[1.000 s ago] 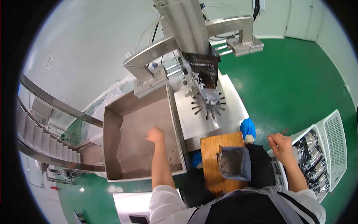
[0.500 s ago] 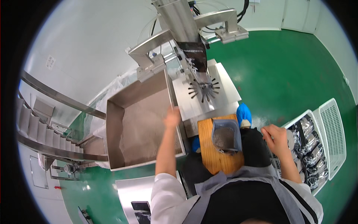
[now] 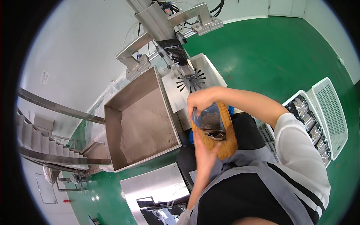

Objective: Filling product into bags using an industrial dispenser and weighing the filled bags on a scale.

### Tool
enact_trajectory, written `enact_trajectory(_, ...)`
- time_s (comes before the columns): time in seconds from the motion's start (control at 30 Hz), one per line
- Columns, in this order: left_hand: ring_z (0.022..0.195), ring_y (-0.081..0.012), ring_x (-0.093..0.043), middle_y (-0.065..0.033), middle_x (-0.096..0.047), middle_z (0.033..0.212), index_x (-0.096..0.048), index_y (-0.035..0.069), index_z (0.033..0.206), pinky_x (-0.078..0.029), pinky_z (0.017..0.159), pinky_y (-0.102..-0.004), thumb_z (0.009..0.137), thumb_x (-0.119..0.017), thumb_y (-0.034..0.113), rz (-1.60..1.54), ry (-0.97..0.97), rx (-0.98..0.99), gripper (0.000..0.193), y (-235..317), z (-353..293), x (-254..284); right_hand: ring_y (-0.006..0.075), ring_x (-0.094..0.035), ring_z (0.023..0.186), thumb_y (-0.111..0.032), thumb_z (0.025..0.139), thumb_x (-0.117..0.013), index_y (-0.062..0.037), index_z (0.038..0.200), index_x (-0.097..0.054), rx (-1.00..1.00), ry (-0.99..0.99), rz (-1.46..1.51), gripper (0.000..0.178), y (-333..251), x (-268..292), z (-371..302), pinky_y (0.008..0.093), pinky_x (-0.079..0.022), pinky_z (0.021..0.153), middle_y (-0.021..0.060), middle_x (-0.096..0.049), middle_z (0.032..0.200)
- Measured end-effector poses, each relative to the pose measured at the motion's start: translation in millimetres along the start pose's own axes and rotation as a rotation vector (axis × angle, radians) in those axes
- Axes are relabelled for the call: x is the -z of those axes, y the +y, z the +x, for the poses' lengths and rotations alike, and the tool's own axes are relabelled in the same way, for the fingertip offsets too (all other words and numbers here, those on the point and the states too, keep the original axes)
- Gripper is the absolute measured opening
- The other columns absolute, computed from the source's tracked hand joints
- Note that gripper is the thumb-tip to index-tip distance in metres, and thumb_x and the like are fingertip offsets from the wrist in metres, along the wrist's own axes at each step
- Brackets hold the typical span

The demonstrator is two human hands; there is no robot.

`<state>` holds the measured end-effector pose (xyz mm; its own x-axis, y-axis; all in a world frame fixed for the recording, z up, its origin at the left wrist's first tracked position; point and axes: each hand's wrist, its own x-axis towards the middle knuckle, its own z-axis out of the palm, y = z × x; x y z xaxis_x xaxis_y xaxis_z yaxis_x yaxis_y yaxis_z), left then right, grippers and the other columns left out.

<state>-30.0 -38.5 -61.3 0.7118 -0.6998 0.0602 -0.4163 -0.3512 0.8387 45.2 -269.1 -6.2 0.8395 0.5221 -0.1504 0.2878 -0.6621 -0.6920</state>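
My right hand (image 3: 199,100) reaches across from the right and grips the far left corner of a blue-grey plastic tub (image 3: 210,111). Grey-brown powder (image 3: 210,120) lies inside the tub. At its near end is a dark, shiny pouch (image 3: 216,135), its mouth against the tub's rim. My left hand (image 3: 204,152) closes round the pouch and the tub's near left side, thumb on the near side and fingers along the left. Beneath them is a wooden board (image 3: 228,148) between my knees. How far the pouch overlaps the tub is unclear.
Left stands a large steel bin (image 3: 173,129) holding more powder. Ahead, a steel filling machine (image 3: 155,24) carries a slotted, fan-like metal part (image 3: 191,80). White crates (image 3: 330,120) with several packed pouches stand right. A steel plate (image 3: 150,183) with dark pouches lies near left.
My left hand has come from the steel bin to the tub's near end. My right hand has swung from beside the crate to the tub's far corner. The view has turned slightly.
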Motion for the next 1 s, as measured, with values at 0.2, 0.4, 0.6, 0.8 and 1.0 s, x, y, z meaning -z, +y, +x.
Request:
enact_trajectory(0.2,0.134,-0.0477,-0.019,-0.0352,-0.014,0.143,-0.008,-0.010,0.141,-0.018,0.110,-0.0476,0.074,-0.077,0.027,0.102,0.230,-0.087,0.103,13,-15,-54,0.0170,-0.061,0.059,-0.027,0.083,-0.064,-0.0030,0.082,-0.069,-0.067,0.212,-0.042,0.024,3,-18,-9,0.0332,-0.046,0.059,0.0097,-0.067,0.068)
enact_trajectory(0.4,0.123,-0.0392,-0.038,-0.0290,-0.036,0.134,-0.024,-0.008,0.137,-0.030,0.103,-0.0399,0.086,-0.063,0.016,-0.009,0.407,-0.166,0.069,-27,-4,-52,0.0145,-0.062,0.078,-0.023,0.091,-0.053,0.0012,0.098,-0.066,-0.094,0.866,1.008,0.028,-11,-51,-50,0.0288,-0.050,0.070,0.0090,-0.068,0.093)
enact_trajectory(0.6,0.077,-0.0139,-0.059,-0.0082,-0.066,0.084,-0.064,-0.005,0.093,-0.046,0.068,-0.0298,0.094,-0.051,0.014,-0.080,0.405,-0.093,0.023,-50,1,-24,0.0129,-0.056,0.094,0.004,0.083,-0.057,0.0033,0.111,-0.060,-0.079,0.554,0.904,0.029,20,-94,-72,0.0249,-0.043,0.085,0.0047,-0.061,0.110)
enact_trajectory(0.8,0.085,-0.0106,-0.056,-0.0085,-0.066,0.095,-0.063,-0.008,0.102,-0.043,0.080,-0.0255,0.094,-0.053,0.011,-0.593,0.422,0.033,0.023,-61,4,-7,0.0069,-0.052,0.072,-0.009,0.085,-0.064,0.0024,0.079,-0.066,-0.142,0.918,0.562,0.013,20,-121,-62,0.0251,-0.042,0.068,-0.0019,-0.061,0.075)
enact_trajectory(1.0,0.076,-0.0061,-0.050,-0.0013,-0.059,0.082,-0.060,-0.001,0.083,-0.038,0.074,-0.0205,0.090,-0.057,0.004,-1.120,0.544,0.091,0.009,-48,2,-7,0.0069,-0.051,0.068,-0.014,0.092,-0.056,-0.0007,0.077,-0.063,-0.018,1.397,1.347,0.020,14,-162,-23,0.0236,-0.041,0.068,-0.0026,-0.060,0.072)
